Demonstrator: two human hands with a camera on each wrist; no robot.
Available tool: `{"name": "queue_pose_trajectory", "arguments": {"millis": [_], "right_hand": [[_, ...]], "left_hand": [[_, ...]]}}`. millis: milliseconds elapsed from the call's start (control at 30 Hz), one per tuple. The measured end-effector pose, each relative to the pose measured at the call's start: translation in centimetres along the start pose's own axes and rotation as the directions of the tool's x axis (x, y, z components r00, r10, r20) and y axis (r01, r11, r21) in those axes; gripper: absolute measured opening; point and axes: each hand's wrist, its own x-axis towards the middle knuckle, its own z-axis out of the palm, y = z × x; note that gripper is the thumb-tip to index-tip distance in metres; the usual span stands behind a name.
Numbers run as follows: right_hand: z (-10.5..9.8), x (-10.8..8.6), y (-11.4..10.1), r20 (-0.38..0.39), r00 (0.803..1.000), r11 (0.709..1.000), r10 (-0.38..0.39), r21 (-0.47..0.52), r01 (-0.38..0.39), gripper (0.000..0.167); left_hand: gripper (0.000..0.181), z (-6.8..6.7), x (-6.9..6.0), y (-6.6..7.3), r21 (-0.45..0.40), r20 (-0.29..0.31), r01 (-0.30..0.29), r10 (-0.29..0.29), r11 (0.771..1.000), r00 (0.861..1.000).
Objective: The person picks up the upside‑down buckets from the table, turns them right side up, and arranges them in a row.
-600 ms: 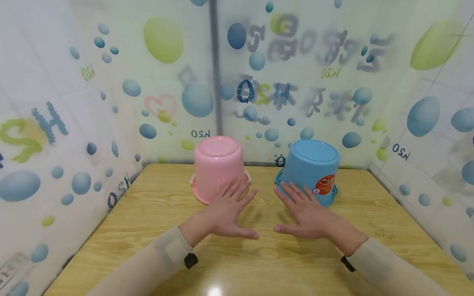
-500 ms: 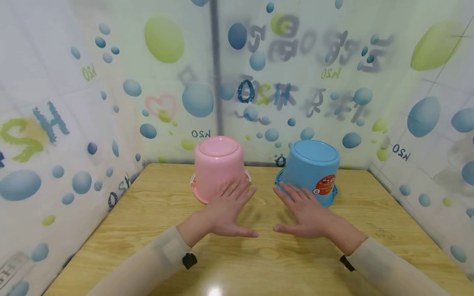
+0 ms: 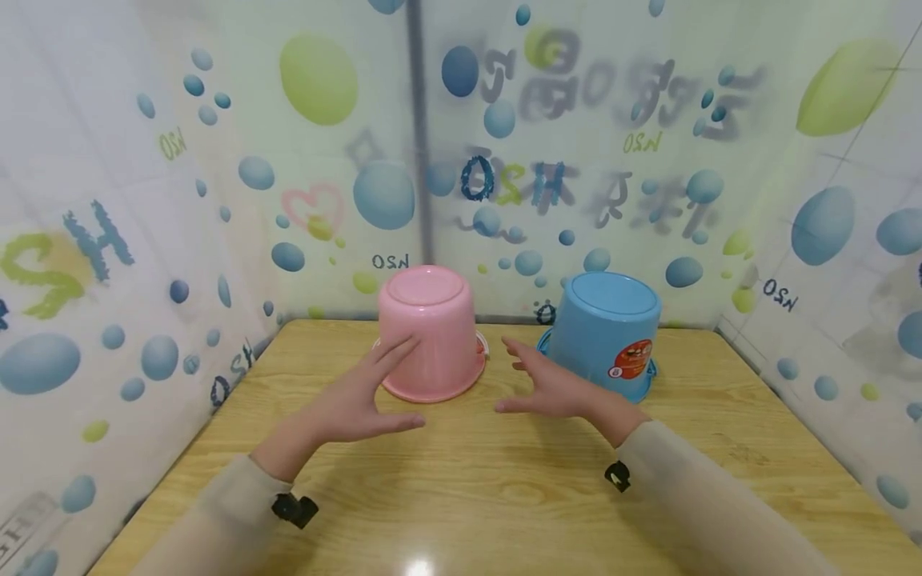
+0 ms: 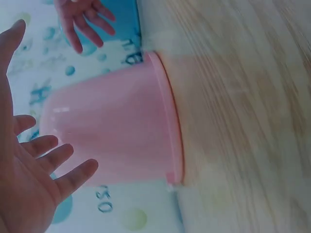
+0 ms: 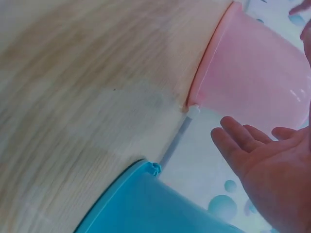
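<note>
Both hands have swung leftward since the earlier head frames, palms now turned inward, while the buckets stay put. Head view: my left hand (image 3: 353,400) is at the front left of the upside-down pink bucket (image 3: 435,344); my right hand (image 3: 558,390) is front right, near the upside-down blue bucket (image 3: 601,328). They're apart, gripping nothing; I judge the pink bucket is now my focus. Left wrist view: spread fingers overlap its side; I can't tell about contact. Right wrist view: both bucket rims face down on the wooden table (image 5: 87,97).
</note>
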Motion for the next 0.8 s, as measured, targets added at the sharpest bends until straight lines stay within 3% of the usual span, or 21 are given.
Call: {"name": "queue_pose_trajectory", "arguments": {"millis": [167, 367, 567, 800], "right_hand": [[-0.1, 2.0, 0.0, 0.012, 1.0, 0.999, 0.026, 0.041, -0.027, 0.123], [0.6, 4.4, 0.8, 0.031, 0.998, 0.998, 0.062, 0.019, -0.063, 0.126], [1.1, 6.4, 1.1, 0.019, 0.993, 0.993, 0.12, -0.008, -0.119, 0.128], [1.2, 8.4, 2.0, 0.035, 0.984, 0.984, 0.173, -0.04, -0.171, 0.13]], "left_hand": [[0.117, -1.3, -1.0, -3.2, -0.049, 0.006, 0.117, -0.117, 0.992, 0.993], [0.131, -1.5, -0.9, -6.9, -0.057, 0.055, 0.239, -0.236, 0.969, 0.97], [0.138, -0.7, 0.2, -9.7, -0.033, 0.138, 0.326, -0.319, 0.945, 0.938], [0.145, 0.1, 1.5, -12.1, 0.005, 0.211, 0.43, -0.421, 0.903, 0.882]]}}
